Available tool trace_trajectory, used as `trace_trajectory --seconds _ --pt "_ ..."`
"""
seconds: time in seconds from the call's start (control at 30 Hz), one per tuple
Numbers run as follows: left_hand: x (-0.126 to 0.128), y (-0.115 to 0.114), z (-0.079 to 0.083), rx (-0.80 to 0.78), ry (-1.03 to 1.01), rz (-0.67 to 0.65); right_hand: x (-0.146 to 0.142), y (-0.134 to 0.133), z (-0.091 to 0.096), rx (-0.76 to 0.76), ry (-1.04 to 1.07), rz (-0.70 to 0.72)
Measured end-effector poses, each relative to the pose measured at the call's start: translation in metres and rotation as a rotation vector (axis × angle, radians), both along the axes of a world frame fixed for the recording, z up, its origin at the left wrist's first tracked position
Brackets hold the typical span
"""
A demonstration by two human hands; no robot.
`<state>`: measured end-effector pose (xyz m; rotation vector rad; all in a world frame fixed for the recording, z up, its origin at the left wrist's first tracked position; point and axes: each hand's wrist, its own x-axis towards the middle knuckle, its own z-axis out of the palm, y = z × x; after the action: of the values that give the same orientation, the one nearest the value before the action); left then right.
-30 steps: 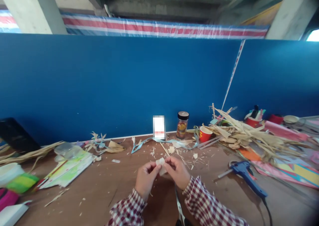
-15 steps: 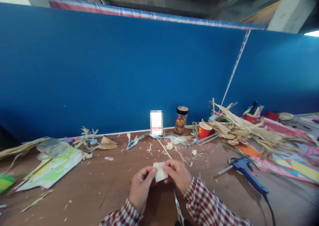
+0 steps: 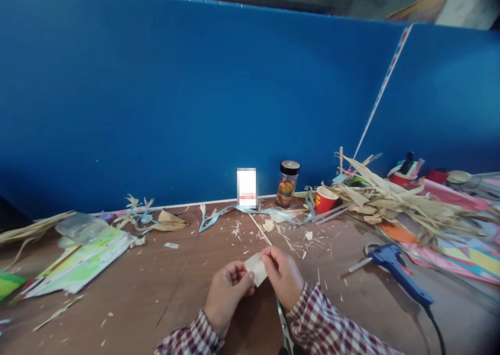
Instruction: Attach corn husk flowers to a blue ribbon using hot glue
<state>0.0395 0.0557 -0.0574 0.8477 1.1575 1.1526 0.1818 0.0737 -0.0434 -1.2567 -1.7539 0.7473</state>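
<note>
A small, flat, pale cream piece (image 3: 257, 269), which could be corn husk or paper, is held tilted above the brown table. My right hand (image 3: 284, 276) pinches its upper right side between thumb and fingers. At its lower left edge is my left hand (image 3: 230, 291), curled with thumb and fingertips closed on the border. A pair of scissors (image 3: 284, 323) lies under my right wrist, its handles cut off by the bottom of the picture. Beyond my hands, a thin pale stick (image 3: 261, 231) lies among scattered trimmings.
To the right are a blue glue gun (image 3: 402, 274), a heap of dried corn husks (image 3: 394, 201) and a red paper cup (image 3: 325, 199). A lidded jar (image 3: 288, 185) stands before the blue partition (image 3: 175, 99). Light-blue ribbon (image 3: 219, 215) runs across the back; a colourful sheet (image 3: 89, 258) lies left.
The pale piece has turned and tilted, its top leaning left. My right hand has moved slightly up its side, and my left fingers have shifted to its lower corner. The view has dipped slightly.
</note>
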Motion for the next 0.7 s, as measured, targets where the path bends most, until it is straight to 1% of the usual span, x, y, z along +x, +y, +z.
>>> trace_trajectory --seconds 0.1,0.2,0.3,0.4,0.47,0.53,0.63,0.7 --pt "0.0007 -0.0020 0.0033 -0.028 0.031 -0.017 -0.0003 -0.0011 0.0021 0.013 -0.046 0.001" --pt "0.0007 -0.0041 0.0053 -0.043 0.053 -0.010 0.0008 -0.0004 0.0026 -0.009 -0.053 0.034" --pt "-0.0001 -0.0061 0.0054 -0.001 0.046 -0.026 0.0030 0.0003 0.0022 -0.034 -0.022 0.106" --pt "-0.0015 -0.0069 0.0036 0.065 0.079 -0.091 0.0048 0.0000 0.0018 -0.023 -0.020 0.182" --pt "-0.0020 -0.0065 0.0016 0.093 0.110 -0.122 0.0048 -0.0004 0.0016 -0.013 -0.025 0.208" --pt "-0.0014 -0.0059 -0.0002 0.112 0.112 -0.127 0.0038 -0.0005 0.0017 -0.016 -0.026 0.182" --pt "0.0010 -0.0061 -0.0005 0.136 0.100 -0.135 0.0025 -0.0012 0.0028 -0.023 -0.026 0.103" --pt "0.0024 -0.0072 0.0013 0.157 0.103 -0.119 0.0027 -0.0024 0.0046 -0.031 -0.018 0.089"
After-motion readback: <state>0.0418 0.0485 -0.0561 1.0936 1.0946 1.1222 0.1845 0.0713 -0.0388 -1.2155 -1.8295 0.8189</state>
